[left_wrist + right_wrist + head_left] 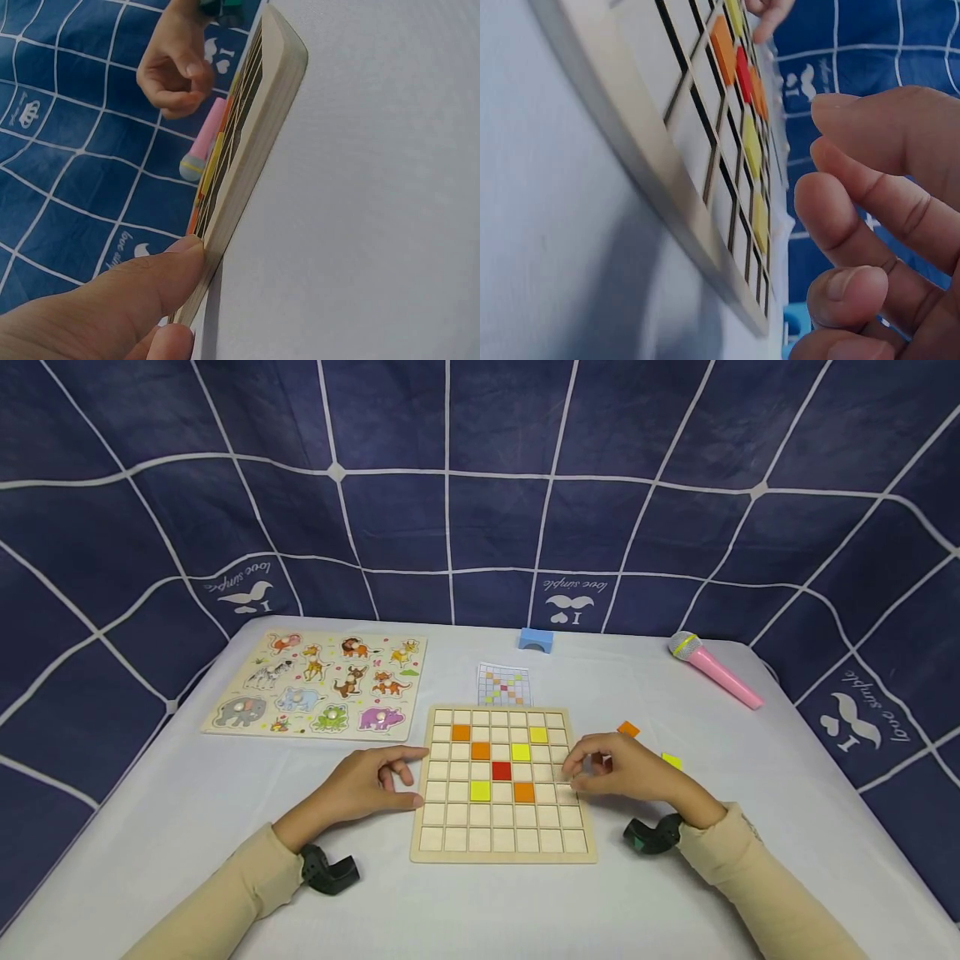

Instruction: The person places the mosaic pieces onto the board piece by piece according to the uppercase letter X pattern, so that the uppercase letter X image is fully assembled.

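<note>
A white cloth (480,914) is spread flat between the viewer and the near edge of a wooden grid board (504,857), which is set at the centre. The board is nearly square, with no clear long axis, and its near edge is turned to the viewer. Its left edge is touched by the spread thumb and forefinger of the left hand (363,786). The right hand (628,767) is held at the right edge, fingers loosely bent, nothing seen between them. Thin square tiles (481,751) are set in two crossing diagonals, centred on a red tile (501,771). Beside the right hand, a loose yellow tile (671,761) and orange tile (628,729) are laid. Past the far edge, a printed grid card (504,675), pegged animal puzzle (330,647), pink microphone (722,677) and blue arched block (536,637) are backed by navy fabric (495,518).
</note>
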The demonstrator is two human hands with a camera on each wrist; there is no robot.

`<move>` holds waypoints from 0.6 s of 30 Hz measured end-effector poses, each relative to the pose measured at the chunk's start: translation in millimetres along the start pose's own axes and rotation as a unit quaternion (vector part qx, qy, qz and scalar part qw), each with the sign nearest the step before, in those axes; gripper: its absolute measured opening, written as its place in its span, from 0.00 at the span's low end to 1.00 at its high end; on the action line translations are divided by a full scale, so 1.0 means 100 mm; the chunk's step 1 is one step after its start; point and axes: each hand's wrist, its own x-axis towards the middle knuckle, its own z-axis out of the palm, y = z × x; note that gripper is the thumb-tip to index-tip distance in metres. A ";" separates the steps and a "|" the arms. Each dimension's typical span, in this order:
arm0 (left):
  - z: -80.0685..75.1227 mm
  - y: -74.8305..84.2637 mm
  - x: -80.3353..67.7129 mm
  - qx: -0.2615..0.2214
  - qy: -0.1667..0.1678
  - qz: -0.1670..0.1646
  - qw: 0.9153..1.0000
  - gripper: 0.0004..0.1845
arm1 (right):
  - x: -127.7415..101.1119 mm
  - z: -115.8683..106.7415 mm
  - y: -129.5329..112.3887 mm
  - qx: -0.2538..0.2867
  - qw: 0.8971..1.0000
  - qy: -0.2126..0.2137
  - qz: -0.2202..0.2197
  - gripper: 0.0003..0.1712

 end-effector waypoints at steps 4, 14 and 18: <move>0.00 0.00 0.00 -0.003 0.000 0.002 1.000 0.36 | -0.07 -0.09 0.04 -0.007 1.000 0.021 -0.009 0.09; 0.00 -0.02 0.01 -0.006 0.001 0.007 1.000 0.37 | -0.26 -0.33 0.16 -0.005 0.997 0.083 0.009 0.08; 0.01 -0.03 0.01 -0.003 0.001 0.005 1.000 0.37 | -0.32 -0.42 0.22 -0.002 0.995 0.102 0.013 0.08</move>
